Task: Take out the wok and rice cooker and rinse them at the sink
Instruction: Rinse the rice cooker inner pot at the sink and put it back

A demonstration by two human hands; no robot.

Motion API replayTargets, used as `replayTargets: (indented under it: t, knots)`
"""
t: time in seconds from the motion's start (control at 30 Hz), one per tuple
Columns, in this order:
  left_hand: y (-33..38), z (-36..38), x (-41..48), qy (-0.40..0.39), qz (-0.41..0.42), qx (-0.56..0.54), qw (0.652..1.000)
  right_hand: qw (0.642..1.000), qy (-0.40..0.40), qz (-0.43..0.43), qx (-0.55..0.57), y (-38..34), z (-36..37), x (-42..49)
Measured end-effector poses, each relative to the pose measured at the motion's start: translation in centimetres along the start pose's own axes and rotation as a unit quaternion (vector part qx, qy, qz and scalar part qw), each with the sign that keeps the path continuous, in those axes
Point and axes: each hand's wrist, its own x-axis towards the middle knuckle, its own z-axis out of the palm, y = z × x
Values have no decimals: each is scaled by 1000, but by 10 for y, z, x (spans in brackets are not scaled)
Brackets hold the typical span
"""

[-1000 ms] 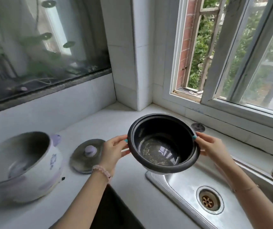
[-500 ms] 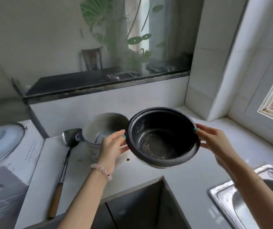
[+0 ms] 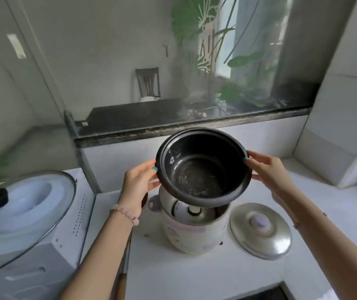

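– Over the rice cooker body (image 3: 195, 230), what have the hands got?

– Both are on the inner pot (image 3: 203, 167). The left grip (image 3: 139, 185) pinches the rim on its left side, thumb on the lip and fingers beneath. The right grip (image 3: 268, 172) does the same on the opposite side. Neither is wide; each is closed on that rim.

– And the pot itself?

– It is in the air, tilted with its mouth toward the camera. Its lower edge hangs just above the body's open top, not seated. The body stands mid-table (image 3: 195, 276), toward the back edge, with its heating plate (image 3: 193, 211) showing inside.

– What lies around it?

– A metal lid (image 3: 261, 230) lies knob up just beside the body, toward the right edge. A wooden-handled utensil (image 3: 122, 276) runs along the left edge under the left forearm. Past that edge, a glass lid (image 3: 21, 213) sits on a white appliance (image 3: 43, 256).

– Which step is this?

– I'd judge it the rice-cooker half, with the pot out of its body. Whether it has been rinsed I cannot tell. No sink or wok is in view.

– What does the next move call for?

– Either way, both grips should stay on. For the sink, it needs lifting clear of the body and carrying. To reseat it, it must be levelled, centred over the plate and lowered straight.
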Motion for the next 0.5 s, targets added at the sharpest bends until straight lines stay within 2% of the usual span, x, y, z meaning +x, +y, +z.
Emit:
replayTargets:
  t: [0.3,0.5]
  knots:
    - [-41,-19,23,2,-82,-22,996,995,3,69,-70,49,32,12]
    - [-60,-14,20,11,-100,4,995,986,-3,77,-146,73,30,19]
